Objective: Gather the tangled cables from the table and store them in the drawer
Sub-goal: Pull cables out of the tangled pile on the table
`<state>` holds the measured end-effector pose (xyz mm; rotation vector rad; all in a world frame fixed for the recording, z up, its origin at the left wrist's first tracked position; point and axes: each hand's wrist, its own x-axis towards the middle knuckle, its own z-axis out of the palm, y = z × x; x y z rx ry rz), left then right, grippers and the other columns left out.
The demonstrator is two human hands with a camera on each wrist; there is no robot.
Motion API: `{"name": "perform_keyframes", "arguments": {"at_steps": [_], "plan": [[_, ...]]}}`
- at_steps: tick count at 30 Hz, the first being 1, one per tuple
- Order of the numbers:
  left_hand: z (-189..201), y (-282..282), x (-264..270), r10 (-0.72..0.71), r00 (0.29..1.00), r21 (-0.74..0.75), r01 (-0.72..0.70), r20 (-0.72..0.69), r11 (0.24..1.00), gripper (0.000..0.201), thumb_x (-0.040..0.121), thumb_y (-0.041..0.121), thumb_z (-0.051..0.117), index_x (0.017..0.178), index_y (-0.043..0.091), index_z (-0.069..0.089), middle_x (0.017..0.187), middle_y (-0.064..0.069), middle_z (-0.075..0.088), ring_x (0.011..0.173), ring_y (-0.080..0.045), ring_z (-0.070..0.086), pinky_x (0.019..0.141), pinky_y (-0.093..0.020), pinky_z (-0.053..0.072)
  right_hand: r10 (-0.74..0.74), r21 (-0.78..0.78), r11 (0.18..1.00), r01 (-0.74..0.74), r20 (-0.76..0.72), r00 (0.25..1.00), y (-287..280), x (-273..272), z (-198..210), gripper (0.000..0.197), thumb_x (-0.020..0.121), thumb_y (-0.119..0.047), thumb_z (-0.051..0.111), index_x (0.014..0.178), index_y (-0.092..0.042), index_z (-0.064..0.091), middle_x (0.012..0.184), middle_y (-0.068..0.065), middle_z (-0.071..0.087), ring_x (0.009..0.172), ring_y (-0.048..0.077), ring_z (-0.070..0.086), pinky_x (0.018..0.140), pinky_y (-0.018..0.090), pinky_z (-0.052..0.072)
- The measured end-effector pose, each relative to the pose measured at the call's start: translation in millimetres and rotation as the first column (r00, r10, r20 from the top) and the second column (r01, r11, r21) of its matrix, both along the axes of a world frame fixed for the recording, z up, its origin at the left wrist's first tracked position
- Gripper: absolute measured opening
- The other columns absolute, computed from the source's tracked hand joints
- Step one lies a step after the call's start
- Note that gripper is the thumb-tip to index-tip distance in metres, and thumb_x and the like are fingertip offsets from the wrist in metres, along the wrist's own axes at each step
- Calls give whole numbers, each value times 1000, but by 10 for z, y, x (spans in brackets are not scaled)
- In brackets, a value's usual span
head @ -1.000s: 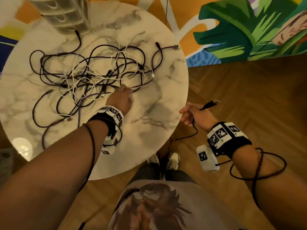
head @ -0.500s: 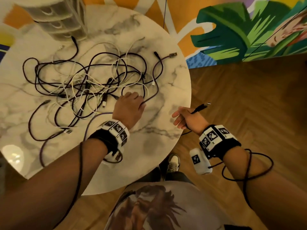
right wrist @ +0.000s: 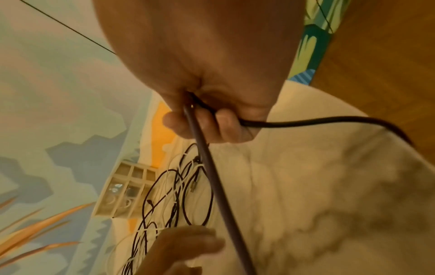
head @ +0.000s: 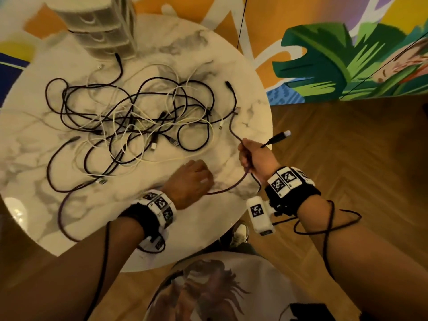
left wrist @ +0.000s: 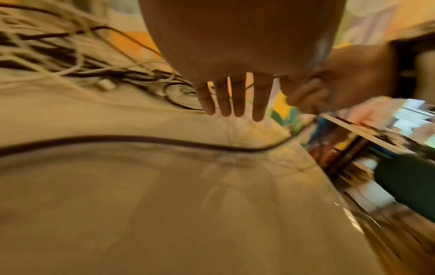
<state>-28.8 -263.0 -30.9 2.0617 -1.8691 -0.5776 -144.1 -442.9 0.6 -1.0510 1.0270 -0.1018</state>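
Currently the step in hand is gathering: the right hand (head: 253, 156) grips a dark cable (head: 231, 126) and a black plug lead (head: 276, 139). The left hand (left wrist: 235, 96) hovers over the table (head: 250, 107), fingers straight, holding nothing. Most cables (head: 129, 121) lie tangled near the drawer unit (head: 102, 31). Next, probably draw the strand free. No readable writing.

The round marble table (head: 243, 72) carries tangled black and white cables (head: 129, 121) at centre-left and a drawer unit (head: 102, 31) at the upper left.

One cable tangle (head: 129, 126), one drawer unit (head: 102, 24), two hands.
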Motion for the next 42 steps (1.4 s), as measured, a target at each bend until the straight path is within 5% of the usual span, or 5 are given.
{"name": "perform_keyframes", "arguments": {"at_steps": [5,11,16,25,42], "plan": [[-200,-50,578,312,927,336,-367,208,868,44,88,43,41,127,26,54,144,-3,37,121,-32,40,95,-45,39,-36,-169,985,42,39,999,-90,-254,75,37,102,-23,31,70,-15,48,41,-3,42,41,15,31,44,27,22],[236,-545,393,513,850,229,-478,-124,848,38,96,40,42,102,10,64,103,-8,58,88,-21,54,75,-31,42,208,-498,852,-161,39,977,-51,-406,344,35,104,-20,32,76,-8,49,50,-1,42,44,9,34,47,21,30],[732,-992,35,604,362,445,-435,-710,783,33,97,30,49,103,0,60,78,-9,67,48,-15,42,41,-20,30,607,-459,677,-575,-93,789,214,-391,412,32,103,-16,36,74,-12,50,56,-10,45,47,2,40,52,17,34],[897,-928,-572,488,652,360,-332,-581,872,5,90,15,57,87,12,59,68,-6,71,48,-13,55,47,-20,42,17,-148,989,-5,78,997,-161,-472,281,46,103,-29,31,77,-14,66,73,2,68,64,13,58,50,25,33],[1247,-1257,-731,437,683,-38,-562,-585,826,11,86,20,66,95,16,70,84,9,66,81,0,59,72,-6,41,542,-212,828,-519,66,838,-196,-567,449,40,102,-16,37,64,-11,45,41,-7,45,40,9,44,49,26,36]]}}
